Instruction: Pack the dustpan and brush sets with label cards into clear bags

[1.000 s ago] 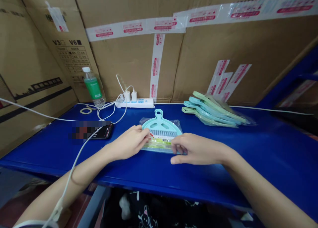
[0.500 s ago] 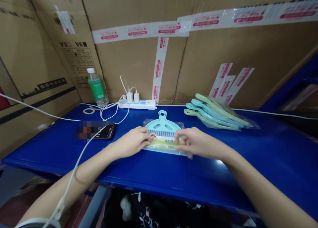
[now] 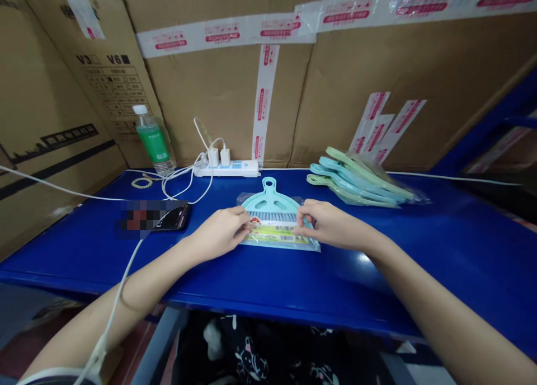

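Observation:
A light-blue mini dustpan and brush set in a clear plastic bag [image 3: 272, 217] lies flat on the blue table [image 3: 419, 250], handle pointing away from me. My left hand [image 3: 220, 231] pinches the bag's left edge with curled fingers. My right hand [image 3: 325, 224] pinches its right edge, fingers bent onto the plastic. A yellow-green label shows between the two hands.
A stack of bagged green and blue dustpan sets [image 3: 361, 181] lies at the back right. A phone [image 3: 170, 217] on a white cable, a power strip with chargers [image 3: 226, 167], a green-labelled bottle [image 3: 151, 140] and a small coil [image 3: 141, 182] sit at the left. Cardboard boxes [image 3: 235, 94] wall the back.
My right hand has moved from the bag's lower right corner up to its right edge and closed on it. The left hand has stayed on the left edge.

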Motion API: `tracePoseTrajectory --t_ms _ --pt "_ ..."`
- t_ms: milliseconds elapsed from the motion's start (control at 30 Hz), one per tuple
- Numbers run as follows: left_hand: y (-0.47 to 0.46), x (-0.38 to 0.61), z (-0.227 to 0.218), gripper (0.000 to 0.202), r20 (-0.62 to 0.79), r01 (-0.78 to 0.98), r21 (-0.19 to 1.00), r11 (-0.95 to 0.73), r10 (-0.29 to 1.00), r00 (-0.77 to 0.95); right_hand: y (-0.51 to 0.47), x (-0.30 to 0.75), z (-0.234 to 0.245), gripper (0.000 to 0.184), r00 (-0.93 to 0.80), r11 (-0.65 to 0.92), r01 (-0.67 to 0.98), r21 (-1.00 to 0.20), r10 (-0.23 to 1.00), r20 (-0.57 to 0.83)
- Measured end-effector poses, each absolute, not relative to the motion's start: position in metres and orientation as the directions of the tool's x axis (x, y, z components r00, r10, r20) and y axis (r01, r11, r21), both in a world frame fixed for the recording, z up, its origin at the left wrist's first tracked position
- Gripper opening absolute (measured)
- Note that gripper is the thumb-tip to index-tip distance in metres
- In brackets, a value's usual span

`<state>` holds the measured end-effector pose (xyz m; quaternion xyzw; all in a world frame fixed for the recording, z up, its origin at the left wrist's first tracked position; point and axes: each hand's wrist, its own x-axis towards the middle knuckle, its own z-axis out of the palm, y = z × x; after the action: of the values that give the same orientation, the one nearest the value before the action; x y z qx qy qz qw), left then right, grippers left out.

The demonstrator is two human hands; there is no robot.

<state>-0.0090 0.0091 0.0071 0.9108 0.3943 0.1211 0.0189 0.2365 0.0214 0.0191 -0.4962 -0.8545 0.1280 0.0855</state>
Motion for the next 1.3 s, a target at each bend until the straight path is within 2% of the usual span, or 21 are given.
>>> tracePoseTrajectory --t_ms 167,267,367,467,533,633,700,767,900,1067,1200,1300 --pt "0.008 -0.006 0.006 0.012 0.191 0.759 0.085 -0.645 0.759 0.623 0.023 0.238 0.018 0.014 -0.507 0.48 0.822 -0.307 0.862 -0.01" --pt "0.009 -0.005 0.005 0.019 0.185 0.779 0.055 -0.624 0.773 0.606 0.024 0.24 0.019 0.013 -0.53 0.488 0.805 -0.336 0.847 -0.038" --pt "0.008 -0.004 0.004 0.029 0.214 0.745 -0.024 -0.667 0.724 0.656 0.022 0.24 0.021 0.016 -0.536 0.491 0.809 -0.324 0.842 -0.061" --pt "0.007 -0.002 0.005 0.042 0.187 0.661 -0.123 -0.74 0.637 0.748 0.018 0.238 0.022 0.02 -0.522 0.491 0.833 -0.254 0.85 -0.067" --pt "0.006 0.0 0.006 0.046 0.141 0.611 -0.146 -0.778 0.595 0.791 0.014 0.233 0.023 0.021 -0.529 0.516 0.837 -0.182 0.848 -0.026" --pt "0.006 0.002 0.007 0.044 0.108 0.599 -0.142 -0.788 0.59 0.8 0.009 0.222 0.02 0.012 -0.575 0.584 0.809 -0.064 0.809 0.122" --pt "0.006 0.004 0.008 0.043 0.1 0.601 -0.137 -0.787 0.593 0.799 0.008 0.213 0.015 0.007 -0.578 0.596 0.802 -0.035 0.79 0.204" --pt "0.006 0.005 0.008 0.043 0.087 0.599 -0.138 -0.789 0.593 0.801 0.009 0.205 0.01 0.006 -0.561 0.583 0.811 -0.05 0.798 0.22" --pt "0.007 0.007 0.009 0.043 0.055 0.606 -0.158 -0.779 0.606 0.793 0.013 0.203 0.005 0.001 -0.515 0.533 0.842 -0.087 0.841 0.168" --pt "0.007 0.004 0.01 0.046 0.064 0.639 -0.175 -0.749 0.639 0.766 0.014 0.215 0.013 0.009 -0.467 0.473 0.876 -0.09 0.881 0.078" --pt "0.007 0.002 0.013 0.043 0.091 0.666 -0.185 -0.723 0.662 0.744 0.015 0.223 0.017 0.012 -0.428 0.429 0.901 -0.059 0.903 0.03" --pt "0.008 0.0 0.017 0.039 0.109 0.69 -0.16 -0.706 0.682 0.723 0.017 0.229 0.018 0.014 -0.425 0.424 0.902 -0.079 0.905 0.006"
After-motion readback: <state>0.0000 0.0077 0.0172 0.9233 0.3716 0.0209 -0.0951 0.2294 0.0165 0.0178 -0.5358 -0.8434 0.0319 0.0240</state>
